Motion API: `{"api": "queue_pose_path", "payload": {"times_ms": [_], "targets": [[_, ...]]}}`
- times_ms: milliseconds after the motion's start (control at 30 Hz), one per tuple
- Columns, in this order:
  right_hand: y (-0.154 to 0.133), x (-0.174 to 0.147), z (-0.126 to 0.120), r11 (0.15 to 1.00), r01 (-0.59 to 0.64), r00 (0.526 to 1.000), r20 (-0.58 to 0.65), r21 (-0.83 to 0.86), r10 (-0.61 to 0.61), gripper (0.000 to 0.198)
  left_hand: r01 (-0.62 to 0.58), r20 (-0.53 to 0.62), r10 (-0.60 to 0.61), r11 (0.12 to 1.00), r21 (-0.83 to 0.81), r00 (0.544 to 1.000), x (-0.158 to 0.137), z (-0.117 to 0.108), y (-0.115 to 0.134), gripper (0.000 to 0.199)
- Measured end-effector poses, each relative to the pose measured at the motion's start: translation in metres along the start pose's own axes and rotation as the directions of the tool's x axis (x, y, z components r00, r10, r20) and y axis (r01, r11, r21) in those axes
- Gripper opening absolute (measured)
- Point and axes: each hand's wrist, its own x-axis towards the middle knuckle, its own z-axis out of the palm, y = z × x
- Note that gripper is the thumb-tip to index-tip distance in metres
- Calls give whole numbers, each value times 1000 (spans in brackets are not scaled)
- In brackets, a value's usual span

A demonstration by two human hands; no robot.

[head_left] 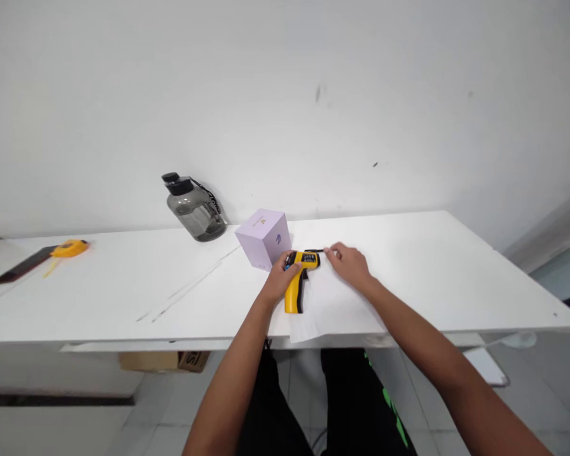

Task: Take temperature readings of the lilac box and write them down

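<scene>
A yellow and black infrared thermometer lies on its side on the white table, its handle toward the front edge. My left hand is closed around its left end, with the thumb on the yellow body. Just above the thermometer is a thin black pen-like stick. My right hand pinches the stick's right end between thumb and fingers. Under the thermometer and my right wrist lies a white sheet of paper, partly over the table edge. A lilac box stands right behind my left hand.
A grey translucent water bottle with a black cap stands against the wall. Farther left lie a yellow tape measure and a dark flat blade-like tool. Below the table are a cardboard box and a white flat object.
</scene>
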Motion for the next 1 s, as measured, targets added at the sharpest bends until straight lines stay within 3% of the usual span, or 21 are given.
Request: {"api": "queue_pose_path", "payload": {"times_ms": [67,167,233,300,333,400,500,567,600,667,700,733,767,800,833,900,1000], "targets": [[-14,-13,0,999,33,992,124,-2,-33,47,30,-12,-30,999,26,999,-4,4,2,60],[-26,-30,8,987,133,944,293,94,-155,48,-12,-129,20,998,66,991,-11,12,6,58],[-29,-36,16,951,170,901,351,258,-257,67,25,-209,-6,996,86,978,-16,19,9,64],[-29,-36,21,825,136,885,307,549,-350,89,28,-211,-19,999,37,977,-21,25,15,82],[-28,-35,22,714,117,879,263,690,-398,96,7,-175,-5,1000,9,984,-23,28,20,91],[-25,-31,19,527,56,905,179,848,-385,99,-60,-55,58,998,-30,997,-26,31,31,98],[-20,-23,12,433,8,983,72,901,-167,79,-196,147,193,981,5,970,-22,24,46,93],[-18,-19,9,413,-12,1000,19,911,-14,65,-424,60,421,878,223,905,-14,11,46,79],[-17,-18,8,392,-25,999,12,920,36,62,-494,-61,550,789,366,833,-9,3,42,72],[-17,-16,9,329,-58,996,33,943,81,59,-434,-317,686,684,586,655,3,-12,26,69],[-17,-16,10,295,-72,995,50,953,80,60,-367,-411,697,682,633,587,8,-19,16,77],[-17,-16,12,265,-81,996,65,961,67,61,-302,-474,680,700,647,560,13,-24,6,91],[-18,-16,13,242,-86,996,77,966,47,61,-256,-508,645,728,637,571,16,-28,-4,104],[-18,-16,14,225,-93,996,90,970,24,63,-228,-521,591,767,600,616,19,-30,-12,114],[-19,-17,15,213,-101,995,104,972,-4,64,-196,-537,511,820,537,671,21,-32,-19,120],[-19,-18,18,207,-120,989,136,971,-65,69,-128,-556,380,890,437,739,22,-32,-26,120],[-19,-21,24,236,-154,969,193,959,-152,71,-67,-573,298,919,389,763,19,-31,-25,120]]}}
